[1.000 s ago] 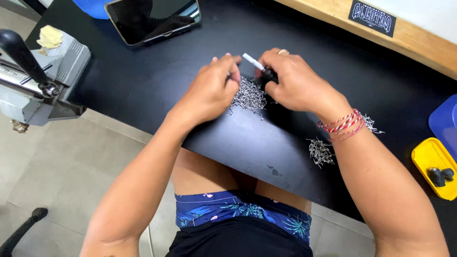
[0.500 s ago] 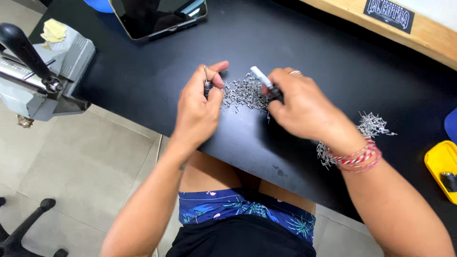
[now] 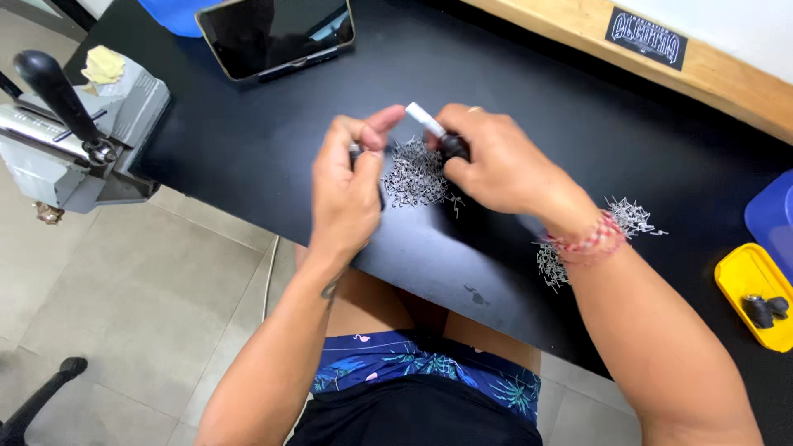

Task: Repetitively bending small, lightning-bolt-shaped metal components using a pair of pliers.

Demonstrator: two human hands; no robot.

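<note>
Small silvery metal pins point(image 3: 415, 175) heaped between hands, left point(image 3: 347, 194) pinching one, right point(image 3: 487, 161) gripping white-tipped tool point(image 3: 428, 122).

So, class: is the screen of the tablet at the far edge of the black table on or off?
Off, as far as shows: the tablet screen is dark, showing only faint reflections, propped tilted on the black table.

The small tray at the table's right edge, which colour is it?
The tray is yellow; the head view shows it.
</note>
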